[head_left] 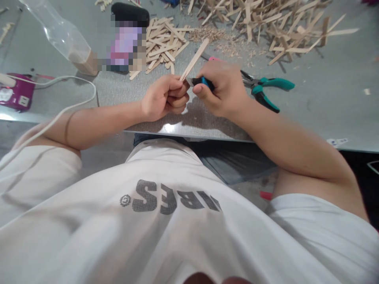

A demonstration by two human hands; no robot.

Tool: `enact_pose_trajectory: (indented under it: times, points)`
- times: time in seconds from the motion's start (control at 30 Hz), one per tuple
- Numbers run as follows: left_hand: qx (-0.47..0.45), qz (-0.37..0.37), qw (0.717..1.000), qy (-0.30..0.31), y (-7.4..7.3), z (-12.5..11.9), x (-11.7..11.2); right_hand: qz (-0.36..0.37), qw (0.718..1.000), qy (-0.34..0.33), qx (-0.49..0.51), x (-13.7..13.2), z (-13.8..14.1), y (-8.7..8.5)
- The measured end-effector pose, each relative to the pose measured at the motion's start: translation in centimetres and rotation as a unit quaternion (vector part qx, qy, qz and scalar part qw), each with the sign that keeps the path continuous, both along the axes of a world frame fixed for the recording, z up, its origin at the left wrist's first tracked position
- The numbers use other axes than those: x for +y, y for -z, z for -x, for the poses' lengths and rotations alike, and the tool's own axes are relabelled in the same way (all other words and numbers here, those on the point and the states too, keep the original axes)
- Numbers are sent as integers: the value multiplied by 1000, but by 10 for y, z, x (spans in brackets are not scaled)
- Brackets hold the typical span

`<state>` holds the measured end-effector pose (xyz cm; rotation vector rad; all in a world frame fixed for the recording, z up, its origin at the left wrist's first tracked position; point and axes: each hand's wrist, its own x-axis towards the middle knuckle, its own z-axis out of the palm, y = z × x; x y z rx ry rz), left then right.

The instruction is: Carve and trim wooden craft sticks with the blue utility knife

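Near the table's front edge, my left hand (166, 98) is closed on the lower end of a flat wooden stick (195, 58). The stick slants up to the right, its far end free. My right hand (223, 87) is wrapped round a utility knife (207, 82) with a blue and black handle. Its short blade points left and lies close to the stick's held end; whether it touches the wood I cannot tell. Just right of my right hand lie pliers (266, 90) with teal and black handles. Something pink (214, 59) shows behind that hand.
Beyond my hands lie a heap of short sticks (166, 43), wood shavings (207, 34) and a larger pile of wood strips (266, 19). To the left are a phone (126, 43), a plastic bottle (65, 39), a purple device (20, 94) and a white cable (91, 85) across my forearm.
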<state>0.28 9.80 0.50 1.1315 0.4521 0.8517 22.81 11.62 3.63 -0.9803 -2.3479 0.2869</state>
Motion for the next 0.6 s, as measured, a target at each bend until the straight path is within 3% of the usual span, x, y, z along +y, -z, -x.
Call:
enact_pose_trajectory:
  times: [0.4,0.6]
  points:
    - [-26,6,1000,0,7,-2,2,11,1000,-1,-20,2,-1,2]
    - [28,25,999,-28,9,-5,5,26,999,-2,-23,1,-3,1]
